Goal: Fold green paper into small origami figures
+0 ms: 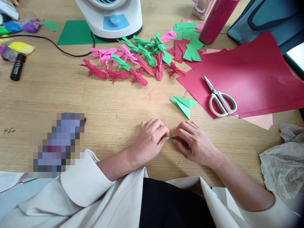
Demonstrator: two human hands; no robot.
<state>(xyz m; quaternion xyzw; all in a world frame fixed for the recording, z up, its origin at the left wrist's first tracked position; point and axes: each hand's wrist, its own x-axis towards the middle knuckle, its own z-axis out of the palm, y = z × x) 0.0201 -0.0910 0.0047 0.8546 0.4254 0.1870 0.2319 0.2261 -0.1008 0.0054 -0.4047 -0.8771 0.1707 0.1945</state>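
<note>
Your left hand [149, 139] and right hand [193, 142] pinch a small green paper [169, 138] between the fingers, folding; the next crease needs careful pressing.

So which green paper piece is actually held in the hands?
The small green piece pinched between left hand and right hand; the folded green triangle lies untouched beyond them.

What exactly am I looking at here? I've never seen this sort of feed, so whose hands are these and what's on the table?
One head-worn camera looks down at the wearer's own bare hands; no machine is involved. The left hand and right hand together pinch a small green paper piece against the wooden table. Beyond lie folded paper figures in red, pink and green, a folded green triangle, red paper sheets with scissors on them, and a white fan base.
</note>
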